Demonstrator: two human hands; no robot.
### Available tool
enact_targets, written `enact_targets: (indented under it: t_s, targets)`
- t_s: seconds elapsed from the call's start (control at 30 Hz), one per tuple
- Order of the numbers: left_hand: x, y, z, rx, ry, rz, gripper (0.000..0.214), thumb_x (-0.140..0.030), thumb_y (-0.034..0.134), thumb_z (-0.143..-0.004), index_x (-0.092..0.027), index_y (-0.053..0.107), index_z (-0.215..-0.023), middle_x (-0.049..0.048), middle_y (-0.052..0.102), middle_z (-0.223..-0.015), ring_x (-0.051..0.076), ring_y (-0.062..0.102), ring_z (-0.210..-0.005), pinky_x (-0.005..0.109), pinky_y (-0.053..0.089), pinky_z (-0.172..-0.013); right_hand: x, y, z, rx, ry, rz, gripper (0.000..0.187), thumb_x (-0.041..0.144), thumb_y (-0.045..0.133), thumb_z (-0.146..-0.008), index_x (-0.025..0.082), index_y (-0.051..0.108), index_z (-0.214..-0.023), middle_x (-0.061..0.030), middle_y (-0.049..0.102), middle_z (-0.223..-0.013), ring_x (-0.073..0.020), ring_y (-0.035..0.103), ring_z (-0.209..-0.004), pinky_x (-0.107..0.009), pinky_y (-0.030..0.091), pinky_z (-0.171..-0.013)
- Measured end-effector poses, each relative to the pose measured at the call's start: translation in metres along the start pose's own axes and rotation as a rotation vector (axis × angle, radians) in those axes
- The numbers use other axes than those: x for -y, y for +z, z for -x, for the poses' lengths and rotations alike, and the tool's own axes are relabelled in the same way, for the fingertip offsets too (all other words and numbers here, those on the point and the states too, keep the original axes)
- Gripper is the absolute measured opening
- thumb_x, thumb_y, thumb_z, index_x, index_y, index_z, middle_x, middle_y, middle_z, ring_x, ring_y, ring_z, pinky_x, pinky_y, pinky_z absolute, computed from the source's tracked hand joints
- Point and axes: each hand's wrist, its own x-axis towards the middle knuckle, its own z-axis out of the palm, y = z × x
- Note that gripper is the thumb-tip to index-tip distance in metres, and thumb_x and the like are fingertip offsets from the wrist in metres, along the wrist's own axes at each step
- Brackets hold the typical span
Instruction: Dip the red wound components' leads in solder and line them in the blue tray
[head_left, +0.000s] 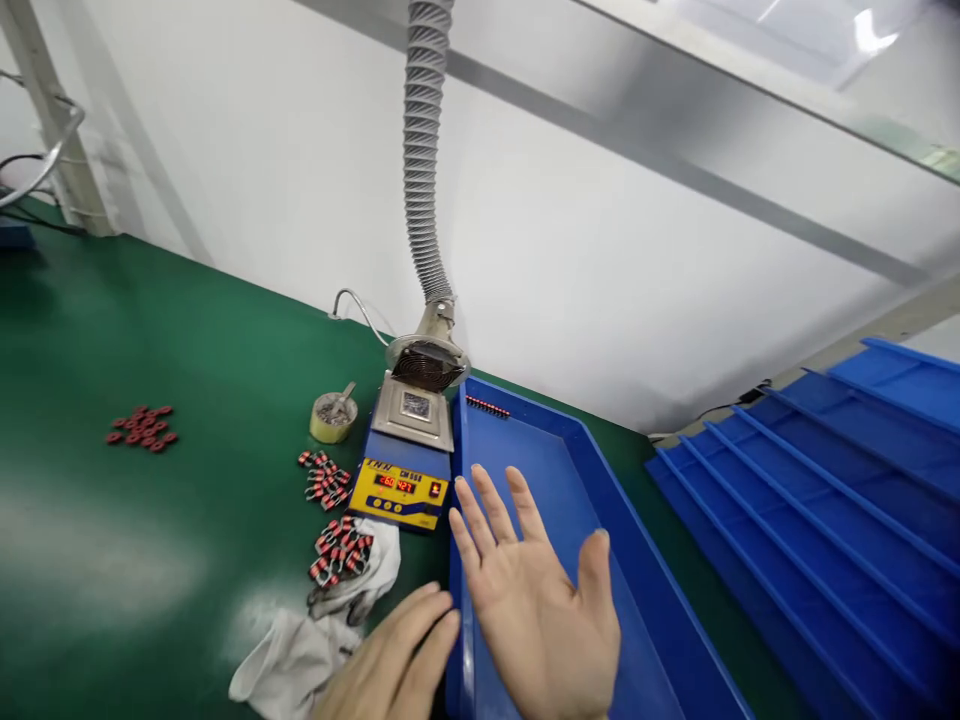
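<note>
My right hand is raised over a blue plastic tray, palm toward me and fingers spread, holding nothing. My left hand lies low beside the tray's left rim, its fingers close together and empty. Just left of that hand, a white cloth lies crumpled under a heap of red-and-black wire-wound toroid coils. A smaller group of these coils sits farther up. Several loose red rings lie out on the left of the green bench mat.
A yellow-panelled soldering station with red digits stands behind the tray, with a metal solder pot and a grey extraction hose. A small tin holds a spatula. Stacked blue trays fill the right.
</note>
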Motion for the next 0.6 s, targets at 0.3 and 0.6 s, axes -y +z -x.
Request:
enact_targets:
  t_s: [0.3,0.6]
  targets:
    - [-0.006,-0.021,0.001,-0.132,-0.069,0.323,0.022,-0.036,0.035,-0.090,-0.018,0.045,-0.083,0.0051,0.056,-0.075,0.016,0.055,-0.076,0.024,0.049,-0.070,-0.074,0.008,0.023,-0.024,-0.212,-0.045,0.063,0.070,0.026,-0.078,0.034,0.045,-0.125,-0.0015,0.042,-0.137,-0.0233,0.037,-0.127,-0.050,0.030,-0.103]
    - [0.009,-0.009,0.030,0.008,-0.163,0.314,0.048,-0.055,0.019,-0.089,-0.018,0.049,-0.098,0.0097,0.057,-0.094,0.019,0.053,-0.095,0.029,0.044,-0.085,-0.090,0.000,0.028,-0.074,-0.050,-0.031,0.062,0.072,0.032,-0.076,0.031,0.052,-0.118,-0.0040,0.054,-0.125,-0.0230,0.047,-0.118,-0.041,0.043,-0.091]
